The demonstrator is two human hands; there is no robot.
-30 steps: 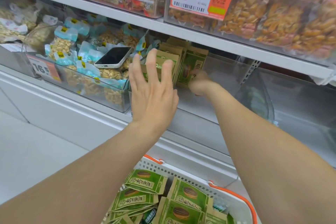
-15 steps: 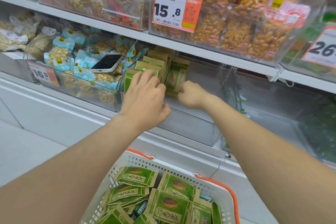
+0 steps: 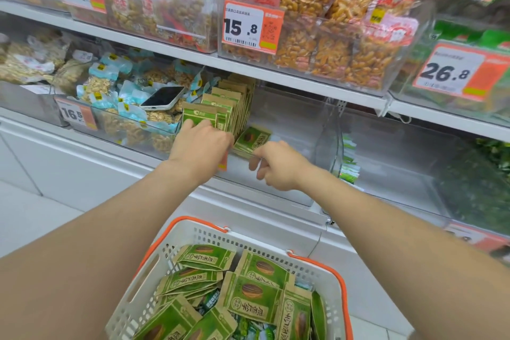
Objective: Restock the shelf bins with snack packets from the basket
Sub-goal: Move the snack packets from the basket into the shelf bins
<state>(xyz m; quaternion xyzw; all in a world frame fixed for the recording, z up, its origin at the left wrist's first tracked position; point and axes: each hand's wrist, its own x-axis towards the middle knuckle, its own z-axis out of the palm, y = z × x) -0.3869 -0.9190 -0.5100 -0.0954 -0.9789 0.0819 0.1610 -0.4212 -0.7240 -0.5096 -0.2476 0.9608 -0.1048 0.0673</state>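
A clear shelf bin [image 3: 292,121] holds a row of upright green-and-brown snack packets [image 3: 231,102] at its left end. My left hand [image 3: 201,146] reaches in and grips the front packets of that row. One packet [image 3: 252,139] lies flat on the bin floor just right of the row. My right hand [image 3: 276,167] hovers at the bin's front edge beside that flat packet, fingers loose and apart, holding nothing. Below me, the white basket [image 3: 248,237] with orange handles holds several more green packets [image 3: 256,298].
A white phone [image 3: 162,98] lies on blue-and-white nut packets [image 3: 121,102] in the bin to the left. The upper shelf [image 3: 171,47] carries bins of orange snacks with price tags [image 3: 249,26]. A bin with green packets [image 3: 349,165] stands to the right.
The view has tilted down and pulled back. My right hand has let go of a packet, which now lies flat, and has drawn back to the bin's front. My left hand stays on the row.
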